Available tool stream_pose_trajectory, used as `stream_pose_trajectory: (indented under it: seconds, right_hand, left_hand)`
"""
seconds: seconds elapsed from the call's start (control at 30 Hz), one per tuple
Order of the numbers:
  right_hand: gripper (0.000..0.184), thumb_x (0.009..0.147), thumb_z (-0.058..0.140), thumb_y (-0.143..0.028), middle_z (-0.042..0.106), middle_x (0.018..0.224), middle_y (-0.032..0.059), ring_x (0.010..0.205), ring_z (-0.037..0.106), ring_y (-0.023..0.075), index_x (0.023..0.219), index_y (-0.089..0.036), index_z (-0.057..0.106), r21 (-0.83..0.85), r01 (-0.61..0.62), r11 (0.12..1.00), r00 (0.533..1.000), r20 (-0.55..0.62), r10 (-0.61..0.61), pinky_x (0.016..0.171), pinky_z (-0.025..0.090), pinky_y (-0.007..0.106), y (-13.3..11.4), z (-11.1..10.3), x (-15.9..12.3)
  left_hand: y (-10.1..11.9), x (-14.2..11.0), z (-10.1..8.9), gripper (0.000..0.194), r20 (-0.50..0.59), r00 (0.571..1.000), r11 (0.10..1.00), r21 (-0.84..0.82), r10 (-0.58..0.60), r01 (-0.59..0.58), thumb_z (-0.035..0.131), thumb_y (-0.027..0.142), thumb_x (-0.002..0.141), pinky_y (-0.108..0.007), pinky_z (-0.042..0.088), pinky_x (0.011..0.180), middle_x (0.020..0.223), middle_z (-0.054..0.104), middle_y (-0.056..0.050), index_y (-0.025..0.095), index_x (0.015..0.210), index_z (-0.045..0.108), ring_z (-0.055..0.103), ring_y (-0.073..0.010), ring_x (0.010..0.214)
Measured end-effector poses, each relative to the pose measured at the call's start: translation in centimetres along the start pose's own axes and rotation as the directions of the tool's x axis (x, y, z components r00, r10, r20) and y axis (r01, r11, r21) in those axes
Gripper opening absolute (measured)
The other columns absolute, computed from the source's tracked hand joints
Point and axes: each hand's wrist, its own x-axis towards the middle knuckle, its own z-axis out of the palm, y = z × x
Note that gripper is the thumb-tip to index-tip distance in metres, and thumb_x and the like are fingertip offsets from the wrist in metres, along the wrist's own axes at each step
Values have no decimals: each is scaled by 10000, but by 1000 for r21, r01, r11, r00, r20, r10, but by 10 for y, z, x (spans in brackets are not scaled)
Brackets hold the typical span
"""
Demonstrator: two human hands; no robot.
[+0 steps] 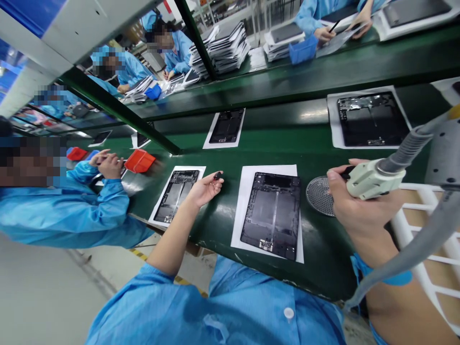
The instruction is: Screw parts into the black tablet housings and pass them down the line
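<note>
My left hand point(205, 190) is raised over the bench with its fingers pinched on a small black part point(217, 176), too small to name. In front of me an opened tablet housing point(271, 215) lies on a white sheet point(239, 215), its inside facing up. To the right of it, my right hand point(362, 208) is wrapped round a pale green hand-held tool point(375, 179) with a grey ribbed hose. The tool's exact kind is unclear, and its tip is hidden. Beside that hand lies a round perforated metal disc point(319, 196), partly covered by the fingers.
The green bench point(280, 139) carries further tablet housings, at left point(178, 196), far middle point(226, 127) and far right point(372, 117). A white rack point(424, 220) stands at right. A co-worker's hands point(109, 165) are at left near a red bin point(139, 160). A green post point(136, 120) slants down.
</note>
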Motion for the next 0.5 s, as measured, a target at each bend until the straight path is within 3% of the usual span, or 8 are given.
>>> stream_pose_trajectory:
  seconds: [0.07,0.1,0.17,0.23,0.3,0.37,0.5]
  right_hand:
    - [342,745,921,-302,739,793,6,611,734,212,1038,-237,755,57,-19,998,1000,-7,19,746,741,473,-6,3,1]
    - [349,730,918,-295,731,782,0,601,725,206,1028,-236,746,66,-29,997,999,-15,30,727,737,461,-8,4,2]
    - [355,708,913,-294,724,770,-6,591,714,201,1009,-234,734,71,-34,997,999,-27,36,699,729,445,-11,6,2]
    - [356,700,911,-295,724,764,-10,580,703,196,1004,-236,733,62,-29,998,999,-21,30,696,729,447,-13,6,3]
    - [349,711,910,-302,732,765,-10,564,692,191,1010,-236,742,45,-6,999,1000,-18,7,717,736,466,-12,6,3]
    - [319,731,905,-316,753,777,-3,558,693,188,1000,-233,754,24,20,1000,999,-26,-19,738,739,479,-11,6,2]
    - [297,759,901,-318,774,803,2,600,734,196,1007,-223,769,34,-8,999,1000,-25,9,745,736,459,-5,4,0]
  left_hand:
    - [1,0,-2,203,-92,995,969,246,33,-10,707,250,1035,-237,478,534,759,763,-64,150,1192,791,614,-139,552]
    - [1,0,-4,221,-127,989,913,408,76,-18,696,260,1044,-250,445,507,719,746,-46,154,1215,788,592,-148,514]
    - [0,-1,-8,230,-153,960,713,698,235,-64,694,246,1029,-281,436,514,675,720,-17,164,1212,806,582,-168,495]
    - [-1,-1,-10,223,-96,896,484,864,434,-142,696,246,1019,-313,527,632,730,753,-28,175,1172,841,663,-195,599]
    - [-3,0,-5,248,10,813,314,919,582,-237,690,304,1051,-345,592,783,845,805,-56,185,1176,868,733,-223,747]
    - [-7,2,5,309,132,766,186,931,630,-313,701,399,1084,-375,612,876,929,817,-79,192,1229,880,759,-250,856]
    - [-12,12,21,275,291,780,-25,942,554,-334,809,460,1041,-415,627,905,925,755,-100,206,1083,905,756,-293,920]
